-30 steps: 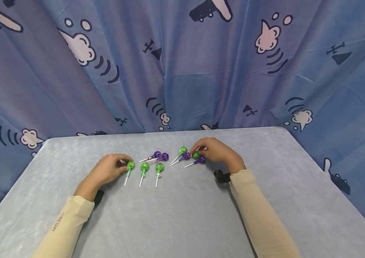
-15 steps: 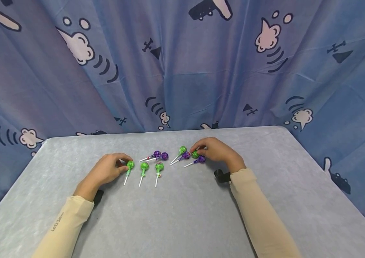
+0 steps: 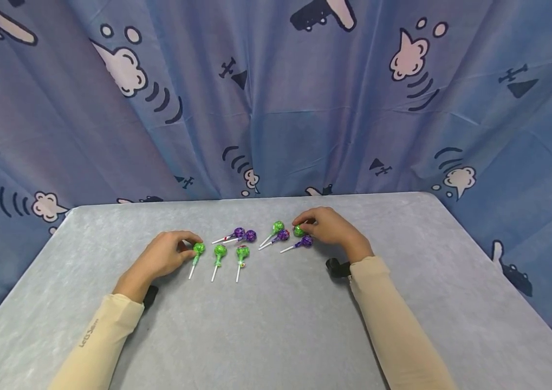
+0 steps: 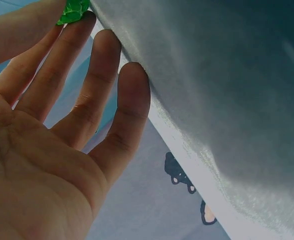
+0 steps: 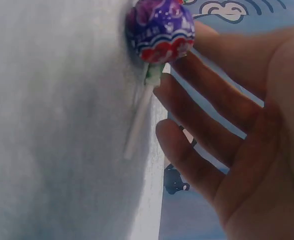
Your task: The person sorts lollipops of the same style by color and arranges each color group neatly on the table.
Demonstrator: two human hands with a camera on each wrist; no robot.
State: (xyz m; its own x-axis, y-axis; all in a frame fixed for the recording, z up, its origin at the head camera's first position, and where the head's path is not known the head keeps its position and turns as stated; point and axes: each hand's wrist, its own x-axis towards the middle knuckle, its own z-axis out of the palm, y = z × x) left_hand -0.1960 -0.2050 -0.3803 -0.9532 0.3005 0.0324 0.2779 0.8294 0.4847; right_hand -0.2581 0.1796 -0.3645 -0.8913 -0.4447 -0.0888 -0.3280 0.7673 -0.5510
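Note:
My left hand (image 3: 163, 255) pinches the head of a green-wrapped lollipop (image 3: 195, 260) between thumb and fingers, its white stick pointing toward me on the table. In the left wrist view only a scrap of the green wrapper (image 4: 76, 11) shows at the fingertips. My right hand (image 3: 326, 225) holds another green lollipop (image 3: 298, 231) by its head; its stick is hidden. A purple lollipop (image 3: 306, 241) lies just in front of those fingers, large in the right wrist view with its white stick (image 5: 138, 122).
Two more green lollipops (image 3: 219, 252) lie in a row right of the left hand. Behind them is a pair of purple lollipops (image 3: 250, 236). A green lollipop (image 3: 278, 227) and a purple one (image 3: 283, 235) lie together left of the right hand. A patterned blue curtain (image 3: 276, 108) hangs behind the table (image 3: 276, 330).
The right hand has shifted slightly away from me with its green lollipop, opening a little distance from the purple one in front. The left hand stays in place on its lollipop.

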